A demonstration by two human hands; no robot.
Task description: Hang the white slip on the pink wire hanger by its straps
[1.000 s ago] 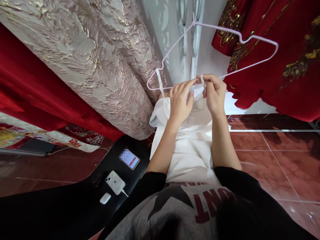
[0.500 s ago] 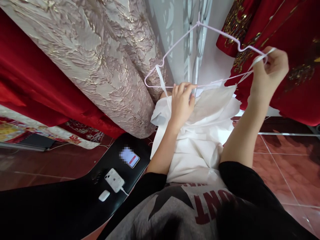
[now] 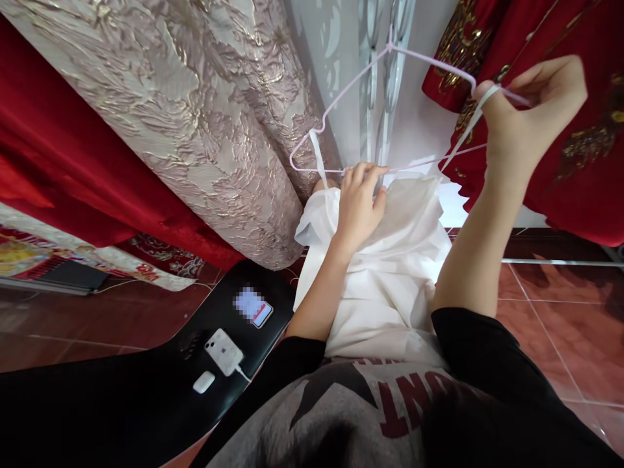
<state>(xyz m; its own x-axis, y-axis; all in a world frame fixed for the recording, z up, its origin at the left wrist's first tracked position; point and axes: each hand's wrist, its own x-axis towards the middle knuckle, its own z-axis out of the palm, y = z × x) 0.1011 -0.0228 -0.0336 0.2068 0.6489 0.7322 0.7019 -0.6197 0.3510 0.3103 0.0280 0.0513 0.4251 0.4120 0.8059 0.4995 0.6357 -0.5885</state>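
A pale pink clothes hanger (image 3: 351,81) is held up in front of me, hook end away. My left hand (image 3: 359,205) is closed around its bottom bar near the middle. A white garment (image 3: 390,260) with thin straps drapes below it over my lap. The garment's left strap (image 3: 317,155) loops over the hanger's left shoulder, just outside the notch. My right hand (image 3: 536,120) is at the hanger's right shoulder, with the right strap (image 3: 465,130) stretched over its thumb. The fingers curl behind the hanger's right end, which they partly hide.
To my left, a black bench (image 3: 121,396) bears a lit phone (image 3: 262,314), a white phone (image 3: 224,351) on a cable and a small white case (image 3: 203,382). Textured pale fabric (image 3: 209,130) hangs left ahead; red gold-trimmed garments (image 3: 575,130) hang right. The floor (image 3: 550,338) has red tiles.
My right hand has shifted slightly up, its thumb drawing the right strap leftward, inward along the hanger. The garment's right side has moved left with it. The left hand and hanger shifted slightly right.
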